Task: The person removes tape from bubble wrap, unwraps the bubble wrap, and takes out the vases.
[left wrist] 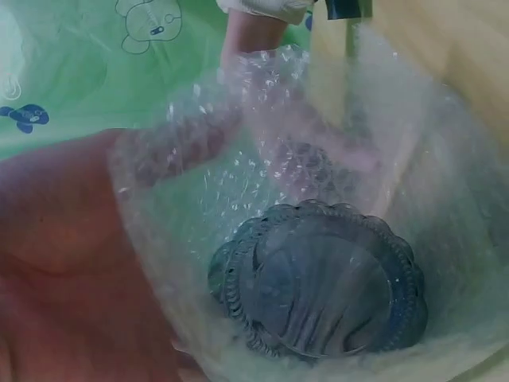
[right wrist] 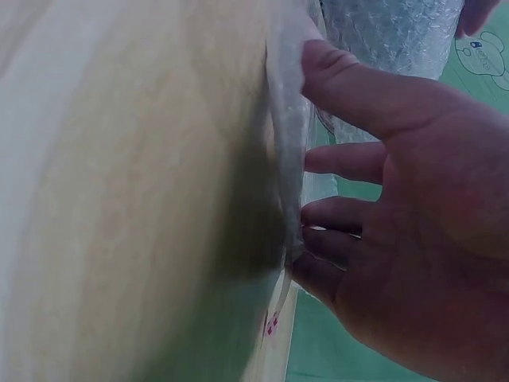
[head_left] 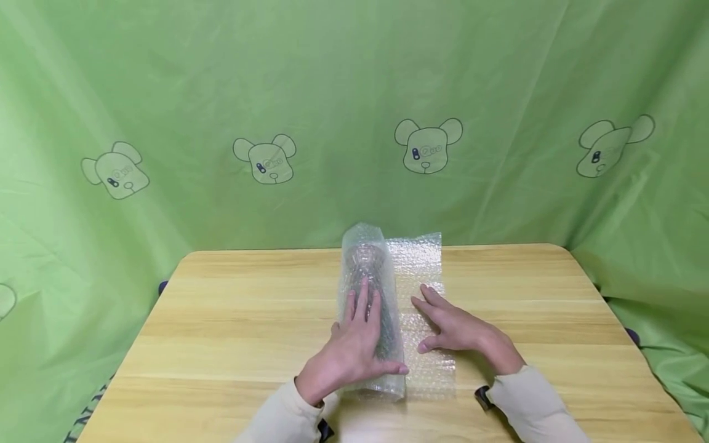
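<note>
Glassware in film, part-wound (est. past halfway); glass vessel lies inside a bubble-wrap roll, beneath the fingers of the L. hand; done: film encloses the vessel's sides; left, as far as visible: a flat flap, beside the L. fingers & under the R. hand, isn't yet wound on; roll end nr. L. wrist appears unfolded. L. fingers: straight, spread, laid atop the roll, gripping nothing, thumb out toward the R. hand; R. fingers: extended w/ slight bend, thumb well apart, tips at the flap, no closed grip; whether they press, can't tell. Materials: film clear, dimpled, glossy, roll approx. cylindrical; glass translucent, w/ scalloped, ribbed, round end (base or mouth, can't tell); tabletop below the fingers wood-grained, smooth; curtain beyond the fingertips green, creased, w/ bear-head outlines.
</note>
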A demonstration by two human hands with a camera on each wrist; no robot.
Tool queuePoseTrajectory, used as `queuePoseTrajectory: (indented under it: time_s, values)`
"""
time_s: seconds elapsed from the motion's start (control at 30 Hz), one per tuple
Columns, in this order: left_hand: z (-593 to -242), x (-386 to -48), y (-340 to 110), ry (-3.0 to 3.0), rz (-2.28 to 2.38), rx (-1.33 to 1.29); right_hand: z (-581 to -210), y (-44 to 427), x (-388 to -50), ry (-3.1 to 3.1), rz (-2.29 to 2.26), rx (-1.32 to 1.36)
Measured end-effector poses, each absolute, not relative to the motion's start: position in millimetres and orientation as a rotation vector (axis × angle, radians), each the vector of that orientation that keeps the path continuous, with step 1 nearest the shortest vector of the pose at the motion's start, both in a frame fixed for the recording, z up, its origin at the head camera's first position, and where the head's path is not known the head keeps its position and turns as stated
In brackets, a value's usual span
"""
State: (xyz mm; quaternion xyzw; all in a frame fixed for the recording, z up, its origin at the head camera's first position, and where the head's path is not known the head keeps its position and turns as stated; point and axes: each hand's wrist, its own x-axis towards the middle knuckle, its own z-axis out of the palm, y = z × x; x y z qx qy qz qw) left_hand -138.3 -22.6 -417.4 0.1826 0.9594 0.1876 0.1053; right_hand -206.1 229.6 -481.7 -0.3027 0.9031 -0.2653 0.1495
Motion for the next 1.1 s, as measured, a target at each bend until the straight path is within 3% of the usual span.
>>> queuePoseTrajectory:
  time_s: [0.6,1.1]
  values:
    - [-418,-141,-39,2.759,0.753,0.606,-487,230,-208,2.614,-0.752,-0.891]
    - [-429,-142,-84,2.603,1.371,0.739,-485,228,-207,2.592,-0.753,-0.849]
